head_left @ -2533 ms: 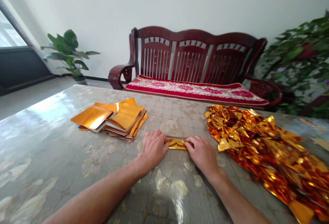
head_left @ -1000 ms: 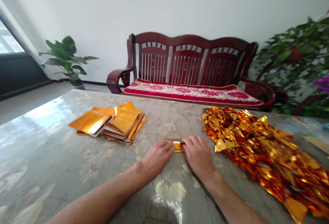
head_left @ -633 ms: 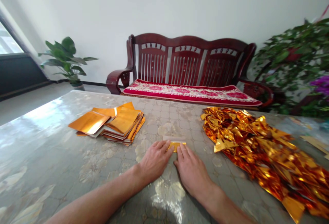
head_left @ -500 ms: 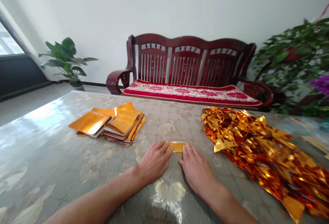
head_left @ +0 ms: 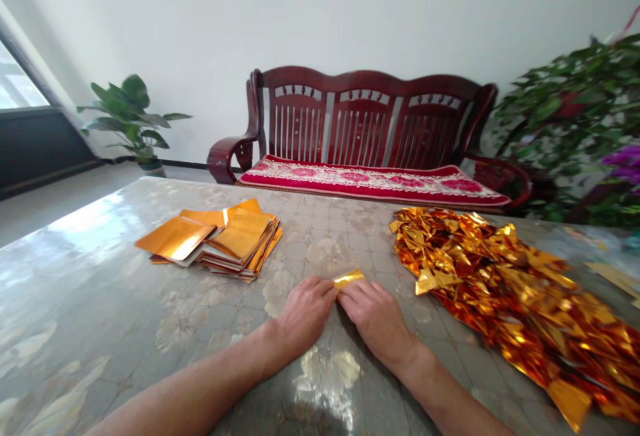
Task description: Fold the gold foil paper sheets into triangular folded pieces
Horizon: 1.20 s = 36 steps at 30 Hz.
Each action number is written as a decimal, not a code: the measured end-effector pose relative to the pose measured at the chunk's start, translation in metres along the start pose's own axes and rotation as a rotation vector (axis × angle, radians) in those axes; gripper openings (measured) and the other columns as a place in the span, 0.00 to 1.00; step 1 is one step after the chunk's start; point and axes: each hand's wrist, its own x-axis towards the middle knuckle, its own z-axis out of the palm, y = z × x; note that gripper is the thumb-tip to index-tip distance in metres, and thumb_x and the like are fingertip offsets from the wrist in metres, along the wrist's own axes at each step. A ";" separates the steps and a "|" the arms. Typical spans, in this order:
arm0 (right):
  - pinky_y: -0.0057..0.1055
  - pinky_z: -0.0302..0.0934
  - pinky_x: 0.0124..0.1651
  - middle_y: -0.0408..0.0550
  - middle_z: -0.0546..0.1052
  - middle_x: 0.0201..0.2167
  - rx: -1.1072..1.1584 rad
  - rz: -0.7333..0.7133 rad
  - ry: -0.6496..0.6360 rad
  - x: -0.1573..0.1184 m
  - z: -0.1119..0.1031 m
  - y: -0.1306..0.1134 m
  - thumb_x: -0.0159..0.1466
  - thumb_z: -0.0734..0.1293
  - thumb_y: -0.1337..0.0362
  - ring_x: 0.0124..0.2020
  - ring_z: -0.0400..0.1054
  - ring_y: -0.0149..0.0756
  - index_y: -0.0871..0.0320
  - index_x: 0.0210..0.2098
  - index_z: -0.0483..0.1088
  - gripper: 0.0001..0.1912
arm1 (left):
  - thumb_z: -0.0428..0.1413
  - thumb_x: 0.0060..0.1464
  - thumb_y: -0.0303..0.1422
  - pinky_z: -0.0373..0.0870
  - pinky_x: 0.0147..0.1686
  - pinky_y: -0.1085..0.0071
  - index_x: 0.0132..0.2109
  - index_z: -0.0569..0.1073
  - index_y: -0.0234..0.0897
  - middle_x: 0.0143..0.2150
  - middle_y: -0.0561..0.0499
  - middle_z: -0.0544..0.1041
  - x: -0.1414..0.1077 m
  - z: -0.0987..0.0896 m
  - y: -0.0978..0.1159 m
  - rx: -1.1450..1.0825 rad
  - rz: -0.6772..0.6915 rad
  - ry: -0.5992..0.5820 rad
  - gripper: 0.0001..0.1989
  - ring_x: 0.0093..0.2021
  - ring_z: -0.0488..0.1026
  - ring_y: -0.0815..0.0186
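Note:
A small folded strip of gold foil paper [head_left: 349, 279] lies between my hands near the middle of the table, tilted up to the right. My left hand [head_left: 309, 309] is closed on its left end. The fingers of my right hand [head_left: 373, 307] are pressed together on its near right part, close to my left fingertips. To the left rests a loose stack of flat gold sheets [head_left: 240, 239]. A long heap of folded gold foil pieces [head_left: 500, 283] spreads over the right side.
The patterned, glossy table [head_left: 210, 323] extends to both sides. Clear plastic bags [head_left: 580, 243] lie at its right edge. Beyond stand a dark red wooden bench [head_left: 360, 123], a potted plant [head_left: 133, 116] and leafy plants [head_left: 575, 103].
Both hands have drawn closer together. The gold strip has turned from level to slanting up to the right, and my right fingers now cover more of its near side.

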 end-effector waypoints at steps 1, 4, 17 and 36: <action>0.34 0.57 0.39 0.46 0.77 0.34 -0.012 -0.004 0.015 0.000 0.002 0.000 0.66 0.65 0.73 0.36 0.68 0.38 0.57 0.36 0.73 0.07 | 0.50 0.64 0.26 0.68 0.47 0.64 0.41 0.74 0.37 0.42 0.49 0.77 0.000 -0.004 -0.003 -0.015 0.018 -0.002 0.08 0.44 0.71 0.61; 0.35 0.54 0.37 0.46 0.75 0.31 -0.041 -0.009 0.038 0.000 0.007 0.001 0.66 0.65 0.74 0.33 0.67 0.38 0.57 0.34 0.72 0.07 | 0.52 0.64 0.32 0.66 0.46 0.63 0.42 0.75 0.40 0.41 0.51 0.78 -0.001 -0.015 -0.011 -0.013 0.082 -0.015 0.07 0.42 0.71 0.61; 0.35 0.49 0.36 0.45 0.73 0.28 -0.040 0.129 0.094 0.000 0.018 0.007 0.66 0.62 0.73 0.31 0.64 0.37 0.56 0.31 0.68 0.09 | 0.52 0.66 0.34 0.63 0.41 0.64 0.45 0.75 0.40 0.40 0.51 0.79 0.007 -0.009 -0.023 0.092 0.154 0.025 0.08 0.41 0.71 0.61; 0.33 0.58 0.44 0.47 0.76 0.36 0.219 0.281 0.042 0.014 0.019 0.010 0.68 0.63 0.66 0.40 0.68 0.38 0.56 0.34 0.71 0.07 | 0.52 0.56 0.21 0.67 0.54 0.65 0.44 0.80 0.44 0.49 0.52 0.79 0.003 -0.005 -0.056 -0.289 -0.062 0.132 0.17 0.49 0.73 0.63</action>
